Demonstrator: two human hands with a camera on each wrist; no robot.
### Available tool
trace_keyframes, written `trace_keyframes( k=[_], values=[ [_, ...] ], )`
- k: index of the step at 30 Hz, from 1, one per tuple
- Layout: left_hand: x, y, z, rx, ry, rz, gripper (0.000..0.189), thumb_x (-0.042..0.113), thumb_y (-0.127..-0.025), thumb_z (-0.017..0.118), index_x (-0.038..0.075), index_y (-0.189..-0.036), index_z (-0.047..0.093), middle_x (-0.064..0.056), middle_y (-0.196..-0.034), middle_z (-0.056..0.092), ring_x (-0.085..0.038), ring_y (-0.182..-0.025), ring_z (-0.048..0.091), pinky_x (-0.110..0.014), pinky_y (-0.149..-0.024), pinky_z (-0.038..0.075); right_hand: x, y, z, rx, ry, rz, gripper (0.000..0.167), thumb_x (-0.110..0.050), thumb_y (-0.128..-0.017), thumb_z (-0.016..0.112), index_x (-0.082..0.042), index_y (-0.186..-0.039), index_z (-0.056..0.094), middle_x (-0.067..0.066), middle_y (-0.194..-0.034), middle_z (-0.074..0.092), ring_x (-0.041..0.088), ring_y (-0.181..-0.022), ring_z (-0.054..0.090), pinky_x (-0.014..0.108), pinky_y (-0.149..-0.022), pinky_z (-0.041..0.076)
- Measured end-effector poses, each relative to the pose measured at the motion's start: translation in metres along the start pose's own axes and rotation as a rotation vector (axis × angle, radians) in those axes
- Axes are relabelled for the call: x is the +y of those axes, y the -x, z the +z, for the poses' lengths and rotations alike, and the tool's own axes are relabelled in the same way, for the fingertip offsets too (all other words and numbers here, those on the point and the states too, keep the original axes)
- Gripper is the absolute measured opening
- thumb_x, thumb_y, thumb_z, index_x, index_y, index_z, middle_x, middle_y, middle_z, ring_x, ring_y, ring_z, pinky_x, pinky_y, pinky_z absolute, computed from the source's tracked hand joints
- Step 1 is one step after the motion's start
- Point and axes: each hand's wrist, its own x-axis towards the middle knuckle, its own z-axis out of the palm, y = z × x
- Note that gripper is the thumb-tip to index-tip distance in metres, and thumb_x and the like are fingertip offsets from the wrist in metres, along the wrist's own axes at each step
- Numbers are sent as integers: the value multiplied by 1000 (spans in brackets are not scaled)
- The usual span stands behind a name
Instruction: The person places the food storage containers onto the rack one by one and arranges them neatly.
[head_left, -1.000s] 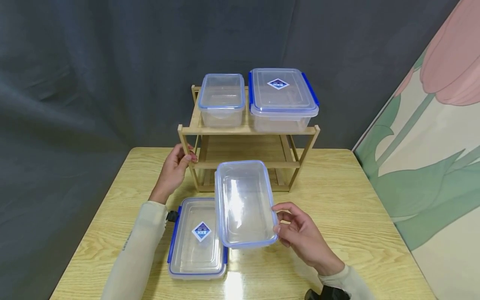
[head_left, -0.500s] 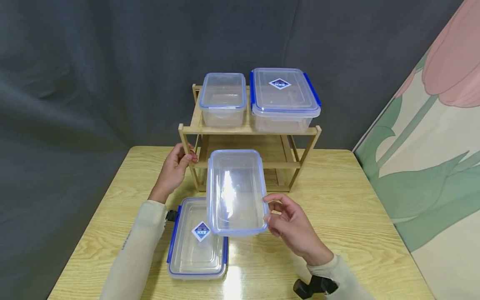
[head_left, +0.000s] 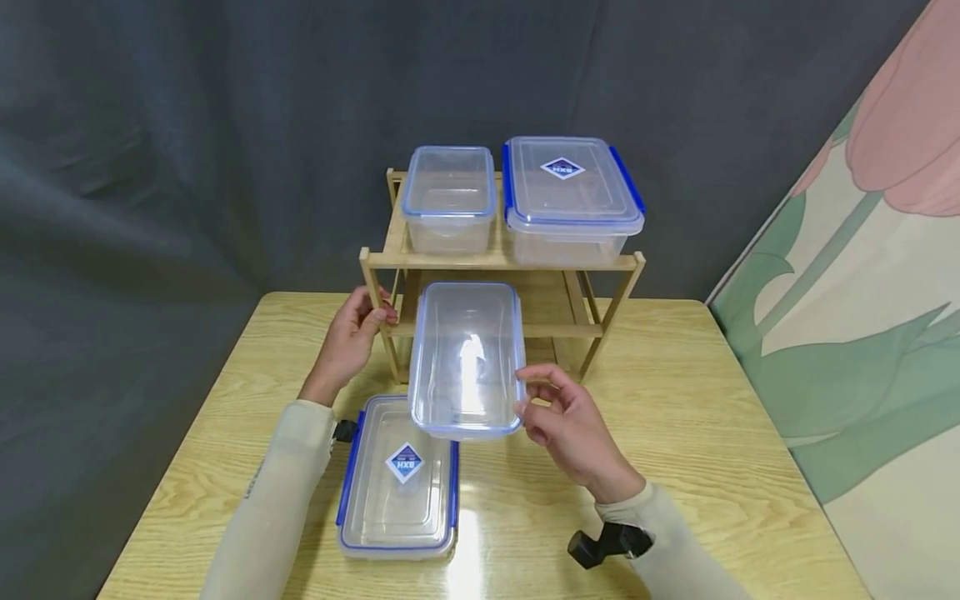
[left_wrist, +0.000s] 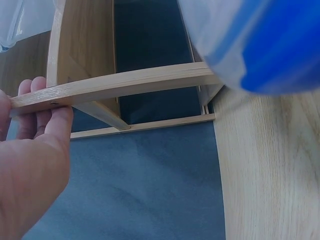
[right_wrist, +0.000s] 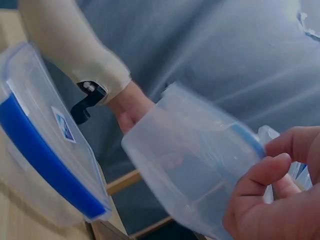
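Note:
My right hand (head_left: pixel 573 437) pinches the right rim of a clear lidless food container (head_left: pixel 467 358), thumb and forefinger at its edge. The container hangs above the table, its far end overlapping the front of the wooden shelf rack (head_left: pixel 502 262) in the head view. In the right wrist view the same container (right_wrist: pixel 185 150) is held by its rim. My left hand (head_left: pixel 348 342) grips the rack's front left post; the left wrist view shows fingers (left_wrist: pixel 60 125) curled round the wooden post (left_wrist: pixel 115 84). A lidded container (head_left: pixel 397 508) with blue clips lies on the table below.
On the rack's top shelf stand a lidless clear container (head_left: pixel 448 233) at left and a larger blue-clipped, lidded box (head_left: pixel 573 200) at right. The rack's middle shelf (head_left: pixel 543 296) lies beneath them. A dark curtain (head_left: pixel 225 150) hangs behind the wooden table (head_left: pixel 712 417).
My right hand has carried the lidless container forward and slightly left, toward the rack's front. My left hand has stayed on the rack's post.

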Motion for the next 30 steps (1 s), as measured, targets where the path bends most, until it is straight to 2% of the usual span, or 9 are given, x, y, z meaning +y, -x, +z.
trace_keyframes(
  k=[5, 12, 20, 25, 30],
  values=[
    [1, 1, -1, 5, -1, 10, 29, 14, -114, 46, -3, -137, 51, -26, -119, 65, -18, -105, 66, -23, -94, 55, -8, -11, 4, 41, -18, 32, 41, 10, -91, 64, -19, -120, 65, 4, -101, 53, 6, -67, 51, 16, -57, 40],
    [1, 0, 0, 5, 0, 8, 28, 14, -114, 47, -2, -136, 52, -26, -118, 65, -20, -106, 66, -22, -93, 55, -14, -23, 6, 62, -80, 59, 40, 9, -94, 62, -18, -123, 63, 0, -92, 55, 7, -70, 53, 15, -56, 44],
    [0, 1, 0, 1, -8, 14, 29, 17, -114, 47, -1, -136, 52, -24, -118, 66, -22, -107, 67, -24, -95, 55, -18, -35, 7, 28, -154, 52, 38, 8, -98, 60, -16, -127, 60, -2, -84, 63, 7, -67, 61, 15, -59, 51],
    [1, 1, 0, 1, -5, 17, 31, 17, -114, 46, -3, -137, 51, -24, -119, 65, -21, -107, 67, -24, -96, 56, -23, -41, 6, 5, -169, 56, 44, 10, -94, 65, -14, -130, 58, 2, -91, 64, 9, -73, 67, 17, -65, 57],
    [2, 1, 1, -2, 0, 4, 32, 17, -114, 46, -3, -139, 50, -23, -120, 65, -27, -110, 67, -25, -96, 56, -27, -46, 5, -17, -187, 75, 48, 9, -93, 71, -11, -134, 56, 5, -94, 63, 12, -74, 69, 21, -70, 62]
  ],
)
